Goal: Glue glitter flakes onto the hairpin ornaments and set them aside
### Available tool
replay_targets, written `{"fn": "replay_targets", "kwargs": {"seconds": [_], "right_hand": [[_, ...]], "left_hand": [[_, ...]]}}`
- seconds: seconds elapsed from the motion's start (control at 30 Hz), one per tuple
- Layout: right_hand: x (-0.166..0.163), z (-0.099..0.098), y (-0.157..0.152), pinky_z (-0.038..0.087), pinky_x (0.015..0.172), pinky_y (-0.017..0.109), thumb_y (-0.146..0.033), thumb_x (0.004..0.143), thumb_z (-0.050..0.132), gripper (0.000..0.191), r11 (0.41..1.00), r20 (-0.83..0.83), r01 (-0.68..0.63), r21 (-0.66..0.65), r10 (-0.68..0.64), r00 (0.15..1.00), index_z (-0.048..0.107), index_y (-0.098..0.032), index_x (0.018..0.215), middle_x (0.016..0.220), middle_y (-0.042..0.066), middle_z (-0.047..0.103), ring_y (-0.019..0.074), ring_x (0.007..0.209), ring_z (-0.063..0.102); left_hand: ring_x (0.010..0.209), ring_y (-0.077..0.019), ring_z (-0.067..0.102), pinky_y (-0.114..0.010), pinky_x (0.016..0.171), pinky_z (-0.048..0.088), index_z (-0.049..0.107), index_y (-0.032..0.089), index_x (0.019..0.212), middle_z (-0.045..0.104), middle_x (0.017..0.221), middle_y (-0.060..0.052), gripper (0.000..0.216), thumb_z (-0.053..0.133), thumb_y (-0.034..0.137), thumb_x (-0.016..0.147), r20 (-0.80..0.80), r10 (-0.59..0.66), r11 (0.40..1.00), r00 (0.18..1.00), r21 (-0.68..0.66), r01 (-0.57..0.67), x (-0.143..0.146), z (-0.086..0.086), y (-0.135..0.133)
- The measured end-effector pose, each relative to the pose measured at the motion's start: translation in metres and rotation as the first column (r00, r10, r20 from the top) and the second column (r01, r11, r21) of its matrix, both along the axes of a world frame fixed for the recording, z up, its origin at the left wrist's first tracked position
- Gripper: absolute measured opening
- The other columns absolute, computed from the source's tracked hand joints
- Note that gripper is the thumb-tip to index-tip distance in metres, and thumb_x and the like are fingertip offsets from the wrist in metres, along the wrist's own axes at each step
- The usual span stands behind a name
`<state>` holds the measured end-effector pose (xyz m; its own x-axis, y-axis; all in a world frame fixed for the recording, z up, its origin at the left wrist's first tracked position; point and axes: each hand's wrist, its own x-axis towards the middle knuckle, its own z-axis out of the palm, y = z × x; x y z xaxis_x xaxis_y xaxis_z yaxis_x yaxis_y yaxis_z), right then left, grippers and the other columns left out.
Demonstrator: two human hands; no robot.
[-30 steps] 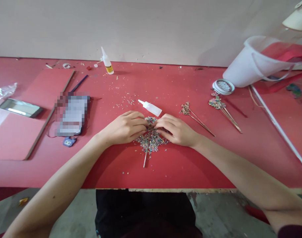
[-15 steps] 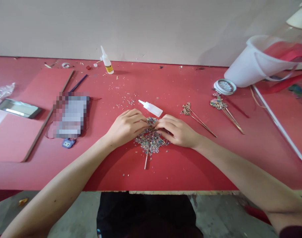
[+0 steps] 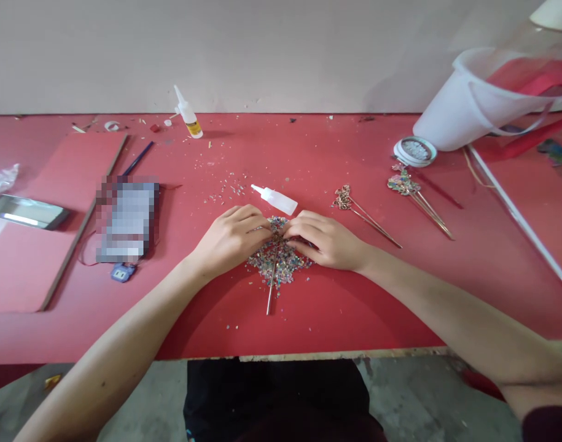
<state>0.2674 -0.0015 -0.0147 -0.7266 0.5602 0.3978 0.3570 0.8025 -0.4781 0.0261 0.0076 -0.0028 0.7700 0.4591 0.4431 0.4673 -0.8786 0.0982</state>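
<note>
Both hands meet over a pile of small multicoloured sequins or chips (image 3: pixel 281 268) on the red table. My left hand (image 3: pixel 235 238) closes its fingertips on the ornamental head of a metal hairpin (image 3: pixel 272 287), whose prongs point toward me. My right hand (image 3: pixel 329 240) pinches the same head from the other side. Fingers hide most of the head, so its details do not show. Just beyond the hands lies a white glue bottle (image 3: pixel 279 201) on its side. To the right rest a bare gold hairpin (image 3: pixel 373 222) and a hairpin with coloured decoration (image 3: pixel 407 186).
A second glue bottle (image 3: pixel 188 115) stands near the wall. On the left are a blurred phone-like device (image 3: pixel 129 218), a glass-topped case (image 3: pixel 27 212) and a board (image 3: pixel 54 245). A white bucket (image 3: pixel 465 101) leans at the back right, beside a small round tub (image 3: pixel 415 151).
The camera view has shifted slightly, moving the table's things a little left. Both hands keep their hold on the hairpin, with hardly any movement.
</note>
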Motion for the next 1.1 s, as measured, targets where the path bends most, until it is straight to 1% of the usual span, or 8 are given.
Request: {"fn": "replay_targets", "kwargs": {"seconds": [0.1,0.2,0.4,0.53,0.67,0.93,1.1], "right_hand": [[0.0004,-0.0001,-0.0003,0.052,0.083,0.038,-0.02,0.095,0.05,0.01,1.0,-0.001,-0.002,-0.007,0.002,1.0,0.056,-0.019,0.102,0.099,0.008,0.065,0.0193,0.094,0.057],[0.0006,-0.001,-0.0002,0.052,0.084,0.038,-0.02,0.096,0.049,0.01,1.0,0.001,-0.002,0.005,0.002,1.0,0.056,-0.019,0.103,0.099,0.008,0.064,0.0191,0.095,0.057],[0.0,-0.0017,0.0004,0.051,0.084,0.037,-0.021,0.095,0.05,0.009,1.0,-0.006,-0.005,0.01,0.005,1.0,0.057,-0.018,0.101,0.097,0.008,0.064,0.0189,0.095,0.058],[0.0003,-0.0018,0.0005,0.051,0.085,0.038,-0.021,0.095,0.05,0.009,1.0,-0.002,-0.001,-0.008,0.001,1.0,0.057,-0.019,0.101,0.098,0.008,0.064,0.0186,0.093,0.057],[0.0006,-0.0027,0.0005,0.051,0.085,0.038,-0.021,0.095,0.05,0.01,1.0,-0.002,-0.003,0.001,0.003,1.0,0.057,-0.019,0.102,0.098,0.008,0.064,0.0188,0.095,0.057],[0.0,-0.0031,0.0009,0.051,0.085,0.038,-0.022,0.096,0.049,0.01,1.0,-0.007,-0.011,0.011,0.011,1.0,0.057,-0.018,0.101,0.098,0.008,0.064,0.0184,0.095,0.057],[0.0004,-0.0033,0.0008,0.052,0.085,0.038,-0.022,0.096,0.049,0.01,1.0,-0.013,-0.011,0.018,0.011,1.0,0.056,-0.017,0.101,0.098,0.008,0.064,0.0185,0.094,0.057]], "left_hand": [[0.092,-0.017,0.059,-0.031,0.079,0.051,0.066,0.017,0.091,0.071,0.094,-0.004,0.014,0.053,0.018,0.094,0.01,-0.022,1.0,1.0,0.014,0.022,-0.0004,0.0013,0.0],[0.091,-0.0171,0.059,-0.031,0.077,0.051,0.067,0.017,0.09,0.071,0.092,-0.004,0.014,0.053,0.018,0.093,0.013,-0.018,1.0,1.0,0.014,0.017,0.0007,0.0016,-0.0003],[0.086,-0.0149,0.058,-0.03,0.078,0.049,0.067,0.018,0.09,0.07,0.09,-0.003,0.015,0.054,0.021,0.094,0.078,0.029,0.997,0.997,-0.074,-0.023,0.0029,0.0004,0.001],[0.086,-0.0145,0.057,-0.029,0.078,0.049,0.068,0.018,0.087,0.07,0.089,-0.002,0.016,0.054,0.022,0.094,0.076,0.015,0.995,0.997,-0.1,-0.007,0.0028,0.0005,0.0027],[0.086,-0.0143,0.057,-0.029,0.078,0.049,0.068,0.019,0.085,0.07,0.088,-0.002,0.018,0.052,0.021,0.095,0.047,0.001,0.997,0.999,-0.081,0.003,0.0026,0.0012,0.0035],[0.087,-0.0158,0.058,-0.03,0.075,0.048,0.068,0.019,0.087,0.071,0.09,-0.002,0.016,0.053,0.019,0.094,-0.023,-0.04,0.999,0.999,0.016,0.04,0.0003,0.0059,0.0021],[0.089,-0.0163,0.058,-0.03,0.077,0.048,0.068,0.019,0.089,0.071,0.093,-0.002,0.015,0.054,0.02,0.094,-0.023,-0.039,0.999,0.999,0.0,0.039,-0.0009,0.004,0.0026]]}}
